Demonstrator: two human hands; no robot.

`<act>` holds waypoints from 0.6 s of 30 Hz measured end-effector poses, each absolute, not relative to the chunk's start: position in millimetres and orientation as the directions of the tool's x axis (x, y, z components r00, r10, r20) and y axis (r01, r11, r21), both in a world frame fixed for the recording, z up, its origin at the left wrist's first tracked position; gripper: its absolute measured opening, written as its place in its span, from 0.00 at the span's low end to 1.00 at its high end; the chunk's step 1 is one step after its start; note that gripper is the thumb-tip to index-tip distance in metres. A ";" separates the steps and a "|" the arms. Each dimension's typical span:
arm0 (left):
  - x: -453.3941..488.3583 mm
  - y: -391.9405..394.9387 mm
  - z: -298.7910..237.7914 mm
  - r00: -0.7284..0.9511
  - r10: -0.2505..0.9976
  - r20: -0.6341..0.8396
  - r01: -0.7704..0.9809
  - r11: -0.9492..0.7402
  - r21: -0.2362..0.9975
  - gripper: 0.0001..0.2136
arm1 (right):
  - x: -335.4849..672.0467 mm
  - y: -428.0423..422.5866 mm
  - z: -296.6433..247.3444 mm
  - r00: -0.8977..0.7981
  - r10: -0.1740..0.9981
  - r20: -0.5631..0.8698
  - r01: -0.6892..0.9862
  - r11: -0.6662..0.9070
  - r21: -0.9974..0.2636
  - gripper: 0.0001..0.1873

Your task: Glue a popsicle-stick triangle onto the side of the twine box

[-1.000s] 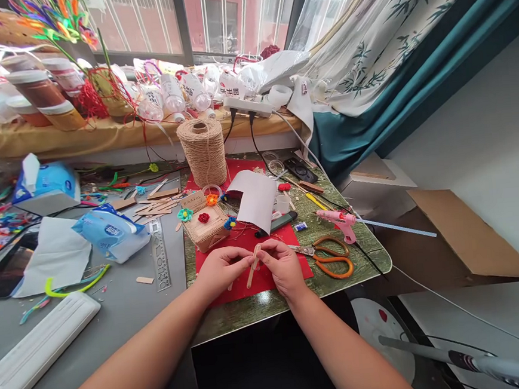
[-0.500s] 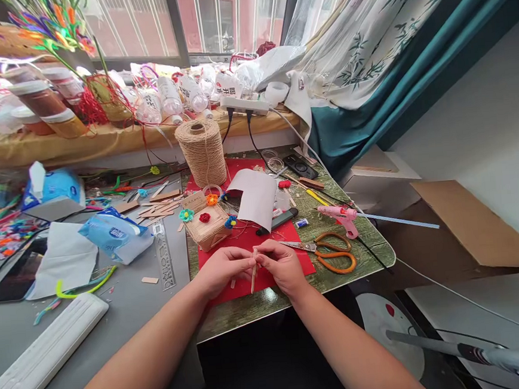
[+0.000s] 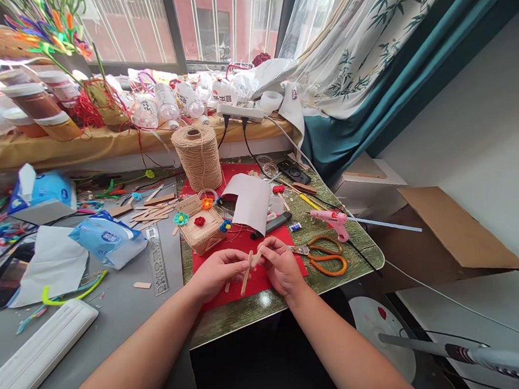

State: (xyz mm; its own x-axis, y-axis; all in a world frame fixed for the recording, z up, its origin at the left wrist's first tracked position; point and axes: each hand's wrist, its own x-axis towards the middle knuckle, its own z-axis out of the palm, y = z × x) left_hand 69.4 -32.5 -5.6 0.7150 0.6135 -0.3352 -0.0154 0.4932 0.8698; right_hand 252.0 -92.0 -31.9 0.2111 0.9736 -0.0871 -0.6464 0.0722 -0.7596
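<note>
My left hand point(image 3: 218, 274) pinches a thin wooden craft stick point(image 3: 246, 277) that slants down toward me. Between the thumb and fingers of my right hand point(image 3: 284, 268) is a short pale wooden piece point(image 3: 256, 258), close against the stick's upper end; whether they touch I cannot tell. Both hands are over a red sheet point(image 3: 208, 294). Just beyond them sits a twine-wrapped box point(image 3: 206, 237) trimmed with small coloured flowers. Scissors with orange handles point(image 3: 329, 255) lie right of my right hand. A bent white card point(image 3: 251, 201) stands behind the hands.
A twine spool point(image 3: 197, 160) stands at the back. The pink glue gun point(image 3: 333, 218) lies at the right with its cord. Left are a clear ruler point(image 3: 157, 262), loose wooden sticks point(image 3: 153, 212), a blue tissue pack point(image 3: 110, 239) and a long white device point(image 3: 42, 349). An open carton point(image 3: 460, 226) is beyond the table's right edge.
My hands have drawn slightly apart, and the short wooden piece now shows between them. The stick is more slanted. The whole view has shifted a little.
</note>
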 end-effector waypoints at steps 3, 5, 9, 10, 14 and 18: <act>71.2 -32.2 -10.3 0.691 0.662 -0.291 -0.080 0.471 0.879 0.14 | 254.5 -90.8 -32.7 0.232 0.964 -0.134 -0.678 0.061 -0.733 0.17; 73.1 -33.0 -12.3 0.663 0.710 -0.238 -0.113 0.409 0.905 0.14 | 253.9 -91.2 -34.9 0.227 0.961 -0.158 -0.662 0.033 -0.749 0.15; 75.5 -35.4 -10.5 0.580 0.805 -0.127 -0.144 0.255 0.956 0.13 | 248.8 -94.0 -39.0 0.213 0.970 -0.120 -0.535 0.013 -0.845 0.13; 75.4 -35.8 -8.8 0.558 0.822 -0.109 -0.136 0.221 0.966 0.13 | 247.5 -94.6 -39.2 0.225 0.969 -0.098 -0.491 0.026 -0.871 0.13; 73.2 -36.0 -0.5 0.549 0.832 -0.079 -0.044 0.123 0.991 0.11 | 244.6 -95.7 -37.1 0.264 0.963 -0.054 -0.379 0.052 -0.924 0.14; 71.7 -35.7 2.2 0.532 0.846 -0.039 0.080 -0.004 0.997 0.12 | 244.5 -95.2 -35.3 0.236 0.971 -0.034 -0.348 0.052 -0.936 0.15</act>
State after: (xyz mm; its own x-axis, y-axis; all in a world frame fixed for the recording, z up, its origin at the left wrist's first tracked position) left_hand 71.7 -35.7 2.2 0.5317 0.8460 -0.0388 0.0797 -0.0044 0.9968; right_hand 244.5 -95.2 -35.3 0.2361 0.9711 -0.0340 -0.3483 0.0519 -0.9360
